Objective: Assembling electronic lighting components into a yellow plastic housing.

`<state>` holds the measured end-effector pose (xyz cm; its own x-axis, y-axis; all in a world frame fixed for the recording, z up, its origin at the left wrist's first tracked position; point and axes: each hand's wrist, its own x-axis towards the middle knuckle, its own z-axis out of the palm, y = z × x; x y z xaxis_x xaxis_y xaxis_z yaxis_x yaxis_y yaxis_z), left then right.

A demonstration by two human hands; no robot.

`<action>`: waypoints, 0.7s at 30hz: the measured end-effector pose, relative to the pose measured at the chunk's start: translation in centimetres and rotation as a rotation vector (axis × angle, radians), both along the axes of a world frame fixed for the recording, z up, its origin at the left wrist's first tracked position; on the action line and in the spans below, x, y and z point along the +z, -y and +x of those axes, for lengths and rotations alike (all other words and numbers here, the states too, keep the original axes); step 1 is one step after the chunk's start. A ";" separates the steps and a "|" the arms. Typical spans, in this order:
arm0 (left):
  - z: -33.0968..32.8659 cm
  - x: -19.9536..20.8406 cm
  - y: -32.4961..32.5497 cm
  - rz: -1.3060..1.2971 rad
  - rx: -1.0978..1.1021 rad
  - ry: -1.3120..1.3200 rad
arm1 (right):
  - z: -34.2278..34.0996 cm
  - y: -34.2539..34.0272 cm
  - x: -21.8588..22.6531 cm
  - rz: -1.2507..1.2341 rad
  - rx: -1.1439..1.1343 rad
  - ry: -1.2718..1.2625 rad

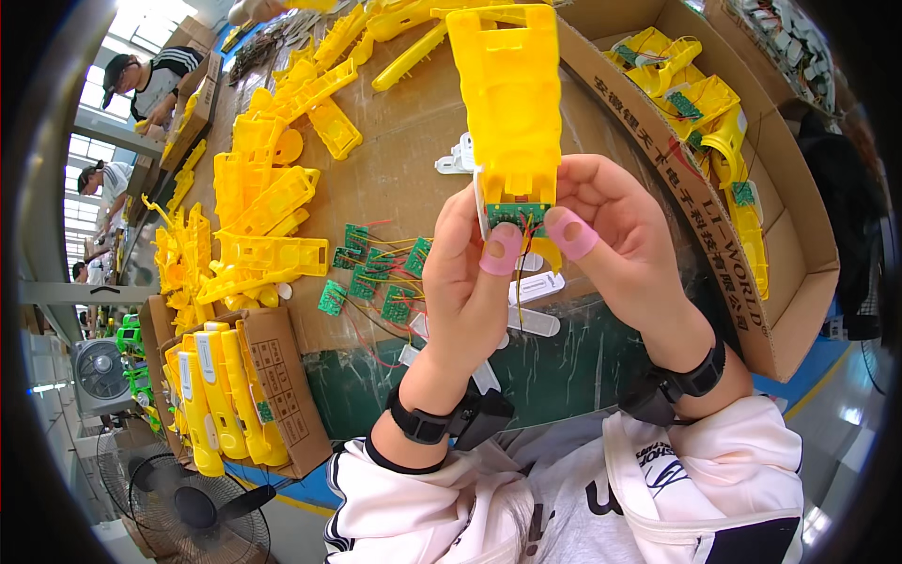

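Both my hands hold a long yellow plastic housing (pixel 512 103) in front of me, its far end pointing away. A small green circuit board (pixel 505 218) with thin wires sits at its near end. My left hand (pixel 466 277) grips the left side, its thumb in a pink finger cover against the board. My right hand (pixel 615 240) closes round the right side, its pink-covered thumb by the board's right edge. Beneath the hands lie white plastic strips (pixel 534 321). Several loose wired circuit boards (pixel 374 268) rest left of my left hand. The hands partly hide the housing's near end.
Yellow plastic shells (pixel 272 202) are heaped along the table's left and far side. An open cardboard box (pixel 799 282) with yellow housings stands right; another carton (pixel 289 395) with yellow units stands lower left. A black fan (pixel 195 506) is beyond it. Other people work at far left.
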<state>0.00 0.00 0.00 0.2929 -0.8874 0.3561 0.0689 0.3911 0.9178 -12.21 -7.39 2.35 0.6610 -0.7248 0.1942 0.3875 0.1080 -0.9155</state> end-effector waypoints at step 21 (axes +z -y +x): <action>0.8 1.2 -0.2 0.046 0.040 0.219 | -0.1 0.2 0.1 -0.224 -0.168 -0.094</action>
